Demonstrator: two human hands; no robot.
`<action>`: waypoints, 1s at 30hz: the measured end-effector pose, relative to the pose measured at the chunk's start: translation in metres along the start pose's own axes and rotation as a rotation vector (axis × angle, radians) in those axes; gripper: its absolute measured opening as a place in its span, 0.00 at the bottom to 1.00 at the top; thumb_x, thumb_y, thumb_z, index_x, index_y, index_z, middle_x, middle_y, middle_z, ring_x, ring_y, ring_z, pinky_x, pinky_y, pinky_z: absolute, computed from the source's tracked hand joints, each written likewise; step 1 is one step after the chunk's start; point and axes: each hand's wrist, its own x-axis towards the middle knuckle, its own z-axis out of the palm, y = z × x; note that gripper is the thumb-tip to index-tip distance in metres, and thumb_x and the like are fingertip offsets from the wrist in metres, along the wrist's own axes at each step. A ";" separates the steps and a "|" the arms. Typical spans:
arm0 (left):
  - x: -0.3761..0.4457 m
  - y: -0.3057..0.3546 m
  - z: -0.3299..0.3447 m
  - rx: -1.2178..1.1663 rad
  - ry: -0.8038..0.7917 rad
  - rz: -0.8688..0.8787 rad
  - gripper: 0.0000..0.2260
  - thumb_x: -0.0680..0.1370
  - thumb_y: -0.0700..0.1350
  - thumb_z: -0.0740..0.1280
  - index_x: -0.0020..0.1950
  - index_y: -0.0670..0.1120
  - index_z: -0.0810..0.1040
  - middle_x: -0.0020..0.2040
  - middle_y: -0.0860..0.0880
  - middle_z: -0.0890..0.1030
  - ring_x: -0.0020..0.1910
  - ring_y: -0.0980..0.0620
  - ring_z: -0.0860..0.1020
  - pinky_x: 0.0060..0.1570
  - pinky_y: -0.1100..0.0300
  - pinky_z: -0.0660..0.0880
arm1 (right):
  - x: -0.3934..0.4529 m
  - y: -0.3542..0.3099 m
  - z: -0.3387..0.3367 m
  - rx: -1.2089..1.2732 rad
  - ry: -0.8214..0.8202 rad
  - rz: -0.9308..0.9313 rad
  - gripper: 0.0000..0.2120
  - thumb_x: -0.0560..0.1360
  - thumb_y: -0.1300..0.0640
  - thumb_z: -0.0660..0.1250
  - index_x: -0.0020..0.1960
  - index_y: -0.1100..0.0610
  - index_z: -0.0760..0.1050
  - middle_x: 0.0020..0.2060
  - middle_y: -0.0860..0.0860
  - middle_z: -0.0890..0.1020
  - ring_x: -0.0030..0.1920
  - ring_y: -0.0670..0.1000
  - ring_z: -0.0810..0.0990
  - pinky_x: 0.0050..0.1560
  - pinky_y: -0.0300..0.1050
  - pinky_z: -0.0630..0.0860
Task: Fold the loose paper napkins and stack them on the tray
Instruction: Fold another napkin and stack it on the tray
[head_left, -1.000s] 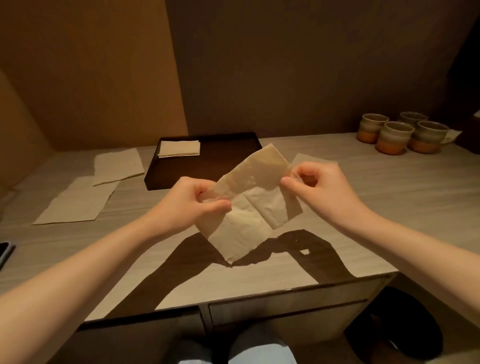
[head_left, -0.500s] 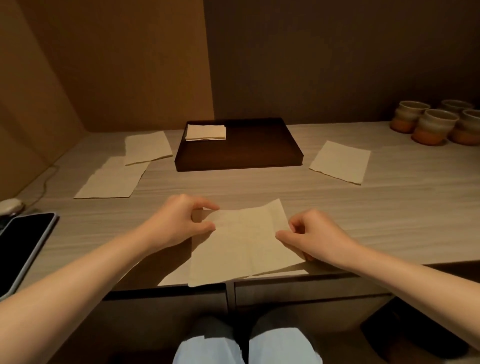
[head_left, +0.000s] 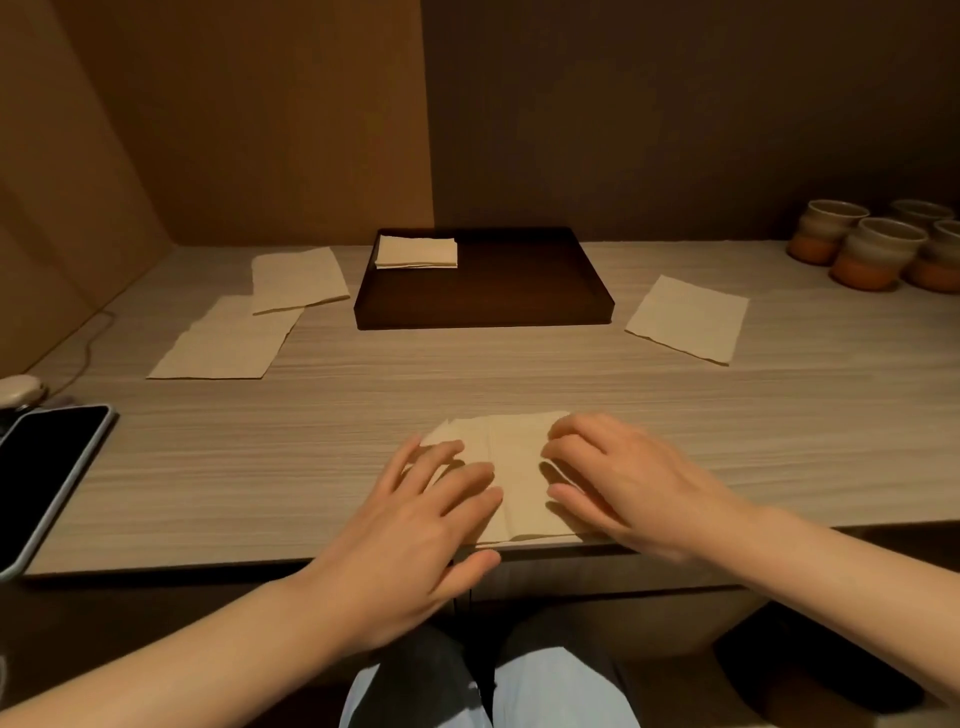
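Note:
A beige paper napkin lies flat at the table's near edge. My left hand rests on its left side with fingers spread. My right hand presses flat on its right side. A dark brown tray stands at the back middle, with a small stack of folded napkins in its far left corner. Two loose napkins overlap left of the tray, a smaller one on a larger one. Another loose napkin lies right of the tray.
Several ceramic cups cluster at the back right. A dark phone lies at the left edge, with a small pale object and a cable behind it. Walls close off the back and left. My knees show below the table edge.
The napkin was held up in the air by pinched fingers, then came down onto the table. Both hands have let go of their pinch and now lie flat on it.

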 end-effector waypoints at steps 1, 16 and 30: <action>-0.001 -0.001 0.001 0.016 -0.017 -0.004 0.23 0.80 0.63 0.50 0.71 0.55 0.68 0.69 0.54 0.71 0.72 0.48 0.60 0.70 0.47 0.49 | -0.001 -0.001 0.002 0.024 -0.040 -0.020 0.22 0.80 0.39 0.51 0.65 0.51 0.70 0.62 0.48 0.74 0.59 0.46 0.74 0.56 0.42 0.76; -0.002 0.002 -0.007 -0.073 -0.087 -0.044 0.32 0.76 0.69 0.49 0.77 0.58 0.49 0.78 0.55 0.52 0.76 0.51 0.49 0.72 0.49 0.39 | -0.017 -0.036 0.009 -0.047 0.049 -0.057 0.23 0.80 0.41 0.51 0.51 0.53 0.79 0.42 0.48 0.77 0.41 0.49 0.73 0.40 0.44 0.72; -0.017 -0.009 -0.004 0.013 0.025 0.144 0.25 0.68 0.46 0.71 0.64 0.56 0.71 0.60 0.57 0.74 0.62 0.52 0.69 0.61 0.55 0.69 | -0.039 -0.010 0.010 0.017 -0.058 -0.094 0.26 0.81 0.40 0.52 0.69 0.56 0.71 0.65 0.51 0.76 0.64 0.48 0.74 0.65 0.41 0.67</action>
